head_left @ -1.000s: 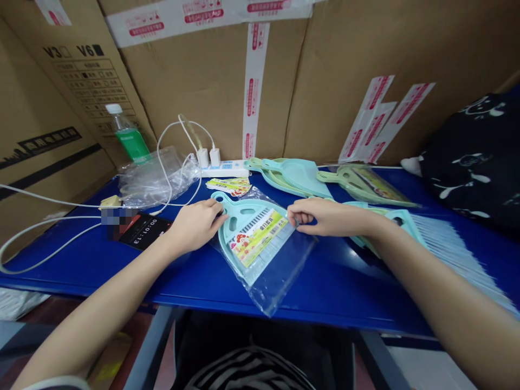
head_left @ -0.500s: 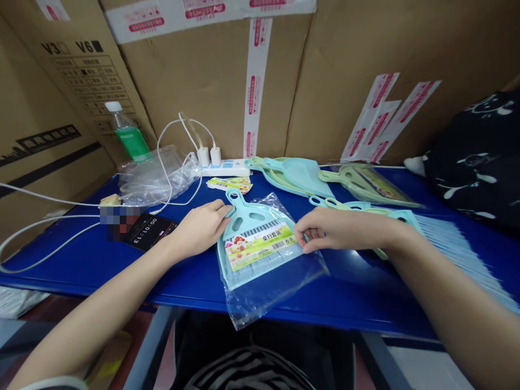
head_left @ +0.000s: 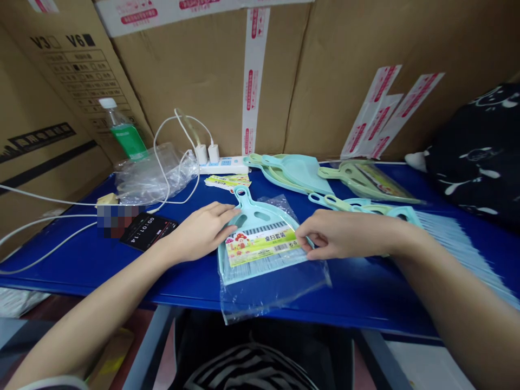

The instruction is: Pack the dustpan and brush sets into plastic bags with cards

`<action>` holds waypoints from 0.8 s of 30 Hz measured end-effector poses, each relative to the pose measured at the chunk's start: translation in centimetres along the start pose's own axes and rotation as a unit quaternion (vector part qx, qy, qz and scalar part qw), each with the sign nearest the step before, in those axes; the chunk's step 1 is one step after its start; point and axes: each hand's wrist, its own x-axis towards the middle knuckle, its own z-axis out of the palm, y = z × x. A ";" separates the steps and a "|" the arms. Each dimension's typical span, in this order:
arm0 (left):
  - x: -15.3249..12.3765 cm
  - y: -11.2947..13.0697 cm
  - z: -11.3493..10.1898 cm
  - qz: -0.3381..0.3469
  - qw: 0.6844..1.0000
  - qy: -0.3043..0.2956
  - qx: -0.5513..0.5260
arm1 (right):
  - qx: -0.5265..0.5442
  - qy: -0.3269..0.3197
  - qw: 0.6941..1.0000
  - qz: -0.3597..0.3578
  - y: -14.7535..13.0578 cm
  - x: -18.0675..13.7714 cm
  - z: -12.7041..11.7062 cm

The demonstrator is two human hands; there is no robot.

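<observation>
A light blue dustpan (head_left: 266, 214) lies on the table in front of me, its handle pointing away. A small brush with pale bristles (head_left: 254, 269) and a printed card (head_left: 260, 245) with mushrooms lie over the pan. A clear plastic bag (head_left: 264, 303) surrounds the set, and its loose end spreads towards me. My left hand (head_left: 205, 230) grips the pan's left rim below the handle, thumb nearer me. At the card's right end, my right hand (head_left: 325, 234) is closed, with curled fingertips pinching the bag's edge.
Stacked dustpans (head_left: 300, 170) and a bagged green set (head_left: 361, 176) lie at the back. Brushes (head_left: 459, 244) lie behind my right forearm. To the left are a phone (head_left: 148, 232), cables, crumpled plastic (head_left: 158, 173) and a bottle (head_left: 125, 132). Loose cards (head_left: 227, 181) lie near the power strip (head_left: 225, 166).
The dustpan has turned slightly, its handle shifting right. My left fingers have moved down its left rim and the thumb has spread away. My right hand stays at the right edge, slightly more curled.
</observation>
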 end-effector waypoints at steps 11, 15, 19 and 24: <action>-0.6 1.6 -1.5 0.137 0.977 -0.032 -0.158 | -0.001 0.062 0.996 -0.062 -0.7 -0.2 0.6; -0.8 2.2 -1.3 0.174 0.967 -0.057 -0.175 | 0.012 0.061 0.994 -0.094 -0.8 0.2 1.0; -0.7 2.5 -1.1 0.193 0.963 -0.075 -0.173 | 0.007 0.057 0.994 -0.097 -1.2 0.1 0.9; -0.6 2.7 -0.9 0.189 0.966 -0.062 -0.163 | -0.001 0.039 0.996 -0.080 -1.8 0.0 0.8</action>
